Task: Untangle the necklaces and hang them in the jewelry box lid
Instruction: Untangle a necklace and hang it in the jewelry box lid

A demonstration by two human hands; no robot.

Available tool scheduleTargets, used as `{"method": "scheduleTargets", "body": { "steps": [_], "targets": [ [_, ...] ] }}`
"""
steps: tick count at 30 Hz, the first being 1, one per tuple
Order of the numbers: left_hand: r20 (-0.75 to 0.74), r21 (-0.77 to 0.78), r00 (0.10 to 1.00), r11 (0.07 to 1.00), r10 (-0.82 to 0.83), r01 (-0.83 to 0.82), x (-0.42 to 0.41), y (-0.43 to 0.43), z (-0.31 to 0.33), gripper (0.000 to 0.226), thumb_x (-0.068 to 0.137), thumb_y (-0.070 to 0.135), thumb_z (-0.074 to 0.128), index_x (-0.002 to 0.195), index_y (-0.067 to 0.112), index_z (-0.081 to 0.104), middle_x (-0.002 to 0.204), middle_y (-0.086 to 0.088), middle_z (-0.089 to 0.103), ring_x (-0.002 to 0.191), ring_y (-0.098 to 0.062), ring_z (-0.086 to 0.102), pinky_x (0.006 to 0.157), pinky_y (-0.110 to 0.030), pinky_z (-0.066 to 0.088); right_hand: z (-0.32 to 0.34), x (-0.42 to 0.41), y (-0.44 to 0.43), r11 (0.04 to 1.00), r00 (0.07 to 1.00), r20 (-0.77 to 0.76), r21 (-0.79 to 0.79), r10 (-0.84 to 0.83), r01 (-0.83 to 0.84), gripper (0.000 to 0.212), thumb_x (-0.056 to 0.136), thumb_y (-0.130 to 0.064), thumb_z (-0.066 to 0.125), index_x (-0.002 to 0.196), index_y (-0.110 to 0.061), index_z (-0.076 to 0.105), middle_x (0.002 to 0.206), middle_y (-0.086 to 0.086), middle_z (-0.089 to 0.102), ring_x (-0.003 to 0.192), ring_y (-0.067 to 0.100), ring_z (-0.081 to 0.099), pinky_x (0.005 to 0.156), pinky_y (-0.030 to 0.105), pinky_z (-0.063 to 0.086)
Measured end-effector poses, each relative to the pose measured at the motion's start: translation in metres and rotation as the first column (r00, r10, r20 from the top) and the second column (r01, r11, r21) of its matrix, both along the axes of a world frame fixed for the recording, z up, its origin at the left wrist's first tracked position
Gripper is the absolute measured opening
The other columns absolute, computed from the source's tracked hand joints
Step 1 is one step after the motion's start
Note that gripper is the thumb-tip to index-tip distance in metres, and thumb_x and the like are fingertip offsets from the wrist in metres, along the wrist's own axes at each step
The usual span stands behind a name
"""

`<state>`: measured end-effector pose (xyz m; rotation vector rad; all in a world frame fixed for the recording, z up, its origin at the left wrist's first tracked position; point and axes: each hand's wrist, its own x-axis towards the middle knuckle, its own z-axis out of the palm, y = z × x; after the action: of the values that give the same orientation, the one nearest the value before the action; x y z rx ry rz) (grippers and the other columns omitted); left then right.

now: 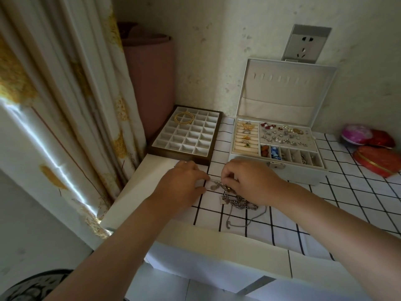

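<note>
On the checked cloth, your left hand and right hand pinched the tangled necklaces, fingers closed on chain, working near the jewelry box lid stood open for hanging.

two hands on one tangled heap of chains, one white jewelry box with its lid up, one compartment tray with a couple of gold bangles, two red tins, one pink pouch, one wall socket

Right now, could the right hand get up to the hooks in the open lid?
Probably yes: the right hand is busy in the tangled necklaces, but nothing stands between it and the lid hooks above the open box.
</note>
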<state>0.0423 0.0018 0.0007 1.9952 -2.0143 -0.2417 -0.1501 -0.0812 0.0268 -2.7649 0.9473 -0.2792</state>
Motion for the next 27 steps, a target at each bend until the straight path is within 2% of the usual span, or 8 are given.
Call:
{"method": "scheduleTargets", "body": {
  "steps": [3,7,11,15,17,19,24,27],
  "targets": [
    [-0.005,-0.006,1.000,1.000,0.019,-0.019,-0.003,0.000,0.002,0.031,0.096,0.036,0.060,0.127,0.035,0.065,0.121,0.006,0.055,0.120,-0.015,0.041,0.092,-0.027,0.041,0.008,0.000,0.002,0.977,0.999,0.034,0.212,-0.033,0.025,0.014,0.100,-0.028,0.057,0.100,-0.021,0.069,0.091,-0.017,0.060,0.075,-0.006,0.057,0.067,0.014,0.041],
    [0.038,-0.051,0.998,0.998,0.046,-0.044,-0.003,-0.001,0.004,0.022,0.097,0.034,0.059,0.115,0.031,0.071,0.119,0.005,0.059,0.115,-0.015,0.047,0.090,-0.027,0.043,0.008,-0.001,-0.001,0.918,0.991,0.092,0.392,-0.096,0.052,0.015,0.101,-0.025,0.055,0.090,-0.030,0.064,0.087,-0.008,0.065,0.075,0.002,0.064,0.065,0.018,0.051],
    [0.052,-0.047,0.997,0.997,0.058,-0.056,-0.002,-0.003,0.001,0.019,0.098,0.021,0.056,0.111,0.023,0.070,0.117,0.003,0.057,0.112,-0.015,0.048,0.092,-0.025,0.042,0.007,-0.002,-0.003,0.848,0.980,0.109,0.523,-0.164,0.083,0.022,0.103,-0.023,0.053,0.086,-0.033,0.061,0.086,-0.005,0.068,0.070,-0.002,0.064,0.066,0.018,0.049],
    [-0.246,0.005,0.958,0.989,0.143,-0.147,-0.002,-0.001,0.007,0.011,0.101,0.019,0.051,0.102,0.018,0.062,0.103,0.003,0.060,0.099,-0.015,0.055,0.084,-0.026,0.046,0.007,-0.001,-0.001,0.770,0.957,0.157,0.631,-0.245,0.093,0.022,0.105,-0.018,0.046,0.091,-0.022,0.063,0.102,0.005,0.073,0.085,0.015,0.069,0.072,0.031,0.053],
    [-0.514,0.098,0.828,0.975,0.222,-0.201,-0.003,0.000,0.013,0.013,0.101,0.018,0.049,0.093,0.021,0.059,0.093,0.005,0.064,0.084,-0.009,0.058,0.067,-0.023,0.045,0.004,0.000,-0.001,0.692,0.918,0.219,0.718,-0.331,0.078,0.022,0.106,-0.016,0.043,0.096,-0.018,0.062,0.102,0.005,0.074,0.088,0.017,0.068,0.079,0.035,0.054],
    [-0.674,0.164,0.689,0.963,0.267,-0.213,-0.004,0.000,0.017,0.018,0.099,0.013,0.049,0.086,0.022,0.057,0.080,0.004,0.064,0.074,-0.008,0.057,0.065,-0.024,0.043,0.002,0.002,0.000,0.600,0.857,0.285,0.800,-0.430,0.035,0.022,0.107,-0.016,0.041,0.098,-0.015,0.060,0.097,0.006,0.075,0.088,0.019,0.069,0.085,0.037,0.055],
    [-0.731,0.212,0.620,0.958,0.286,-0.192,-0.005,-0.001,0.021,0.022,0.097,0.011,0.050,0.079,0.022,0.056,0.070,0.003,0.051,0.066,-0.012,0.046,0.063,-0.026,0.039,0.004,0.009,0.003,0.432,0.706,0.382,0.894,-0.597,-0.119,0.021,0.108,-0.015,0.039,0.096,-0.010,0.056,0.075,0.006,0.073,0.080,0.023,0.071,0.081,0.036,0.058],
    [-0.736,0.201,0.623,0.964,0.265,-0.173,-0.004,-0.001,0.023,0.020,0.097,0.015,0.052,0.079,0.021,0.057,0.066,0.006,0.048,0.062,-0.009,0.043,0.060,-0.025,0.036,0.004,0.011,0.003,0.420,0.673,0.411,0.893,-0.615,-0.162,0.020,0.108,-0.016,0.041,0.094,-0.010,0.055,0.056,-0.001,0.054,0.063,0.020,0.058,0.086,0.044,0.058]
  ]
}}
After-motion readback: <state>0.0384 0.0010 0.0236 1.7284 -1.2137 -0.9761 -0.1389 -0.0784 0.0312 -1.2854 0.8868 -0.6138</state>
